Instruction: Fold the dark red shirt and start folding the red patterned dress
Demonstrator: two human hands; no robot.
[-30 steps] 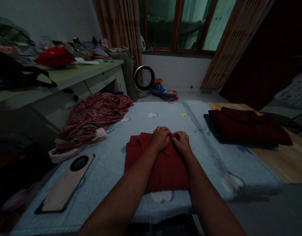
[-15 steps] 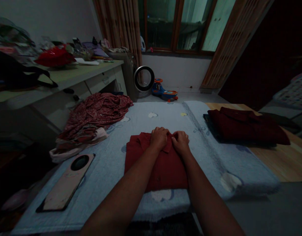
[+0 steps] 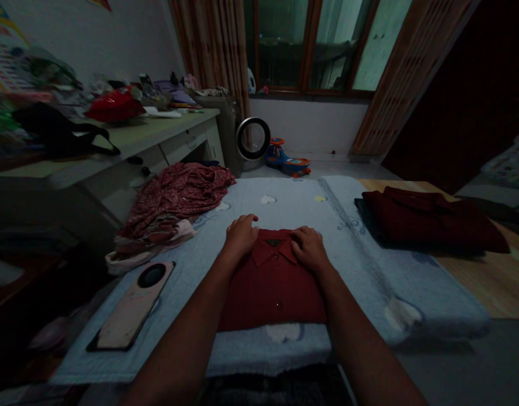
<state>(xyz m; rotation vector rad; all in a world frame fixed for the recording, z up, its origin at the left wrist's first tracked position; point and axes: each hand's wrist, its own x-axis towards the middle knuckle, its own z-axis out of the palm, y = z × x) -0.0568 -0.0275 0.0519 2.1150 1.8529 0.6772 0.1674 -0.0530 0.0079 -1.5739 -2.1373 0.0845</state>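
A folded dark red shirt (image 3: 271, 290) lies in front of me on a light blue cover (image 3: 267, 349), collar at the far end, with a dark label inside the neck. My left hand (image 3: 241, 235) rests at the shirt's far left corner, its thumb lifted away from the other fingers. At the far right shoulder, beside the collar, my right hand (image 3: 309, 247) has its fingers bent over the shirt's edge. To the left lies a phone-like object (image 3: 130, 310) with a large round black camera area.
Crumpled patterned red cloth (image 3: 181, 194) lies at the back left, beside a cluttered desk (image 3: 166, 132). Folded dark red clothing (image 3: 424, 217) sits on the right, near a wooden board (image 3: 487, 285). Beyond are an open round washer door (image 3: 253, 139) and a blue ride-on toy (image 3: 287, 159).
My left hand has moved left from the collar to the shirt's far left corner, uncovering the neck label. My right hand stays near the collar's right side. The view has shifted slightly left.
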